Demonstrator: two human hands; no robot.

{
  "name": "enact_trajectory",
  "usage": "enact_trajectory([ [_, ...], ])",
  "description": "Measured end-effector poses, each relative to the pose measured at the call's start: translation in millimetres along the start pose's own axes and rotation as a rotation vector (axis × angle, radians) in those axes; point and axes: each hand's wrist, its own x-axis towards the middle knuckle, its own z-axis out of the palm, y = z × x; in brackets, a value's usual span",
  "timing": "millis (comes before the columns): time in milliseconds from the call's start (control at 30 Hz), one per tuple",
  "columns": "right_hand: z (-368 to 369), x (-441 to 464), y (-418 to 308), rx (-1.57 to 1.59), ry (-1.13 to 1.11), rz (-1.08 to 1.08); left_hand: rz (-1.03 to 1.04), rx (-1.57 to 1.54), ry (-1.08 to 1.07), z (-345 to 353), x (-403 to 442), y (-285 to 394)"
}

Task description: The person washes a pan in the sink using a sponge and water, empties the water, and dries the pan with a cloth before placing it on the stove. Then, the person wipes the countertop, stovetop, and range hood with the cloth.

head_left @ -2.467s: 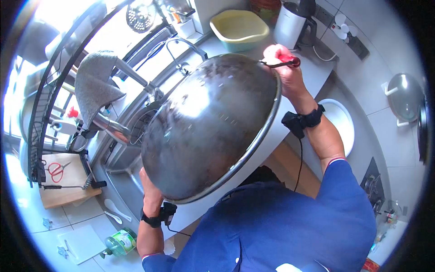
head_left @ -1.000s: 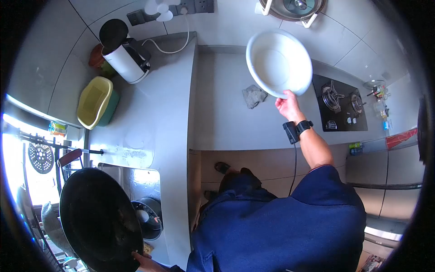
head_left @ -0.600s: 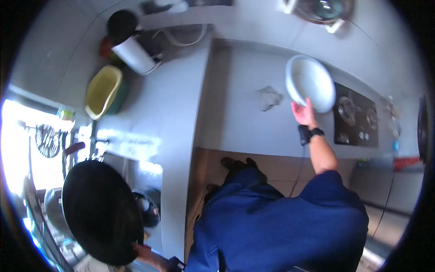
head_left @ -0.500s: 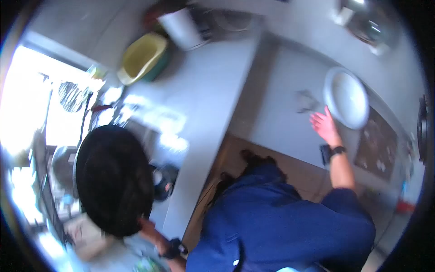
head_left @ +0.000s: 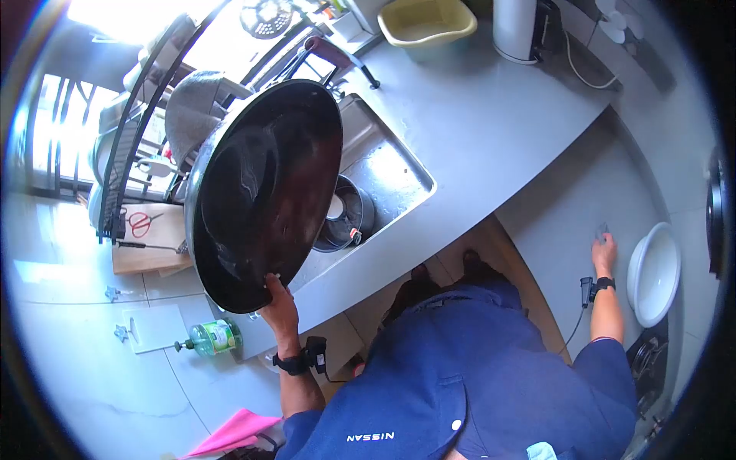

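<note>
My left hand (head_left: 282, 310) grips the near rim of a large black wok (head_left: 268, 192), which is tilted up so that its wet, shiny inside faces me. The wok is raised beside a metal sink (head_left: 395, 172) and hides part of it. In the sink sits a dark round pot (head_left: 353, 218). Over on the right-hand counter, my right hand (head_left: 604, 253) has its fingers closed on a small greyish, crumpled-looking thing (head_left: 602, 231), whose kind I cannot make out. Close to that hand stands a white bowl (head_left: 654, 274).
A yellow-green basin (head_left: 426, 31) and a white cylinder-shaped appliance (head_left: 514, 31) stand at the back. To the left are a dish rack (head_left: 130, 146), a wooden board (head_left: 153, 257) with red scissors (head_left: 140, 224), a green bottle (head_left: 211, 338) and a pink cloth (head_left: 239, 432).
My view has turned, coming into focus. My right hand, open beside the bowl before, is now closed on the small grey thing. My left hand still holds the wok, its inside now facing me.
</note>
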Motion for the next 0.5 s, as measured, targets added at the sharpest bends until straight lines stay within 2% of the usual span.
enact_trajectory([
  [67, 15.5, 13.5, 13.5, 0.150, -0.098, 0.113, 0.011, -0.013, 0.008, -3.0, -0.1, -1.2],
  [167, -26.1, 10.8, -17.6, 1.179, -0.609, 0.470, 0.017, -0.054, 0.020, -5.2, 1.6, -0.7],
  [267, -102.6, -32.3, -150.4, 1.399, -0.679, 0.083, -0.002, -0.093, 0.007, -2.8, 5.4, 3.1],
  [333, -156.0, -78.2, -251.3, 1.463, -0.680, -0.071, -0.022, -0.138, 0.000, 4.8, 4.5, 11.3],
  [433, -190.4, -135.3, -373.4, 1.320, -0.647, -0.569, -0.014, -0.226, -0.028, 19.1, 3.6, 15.6],
  [500, -197.6, -184.8, -452.3, 1.385, -0.727, -0.845, 0.005, -0.236, -0.072, 26.4, 4.6, 11.1],
])
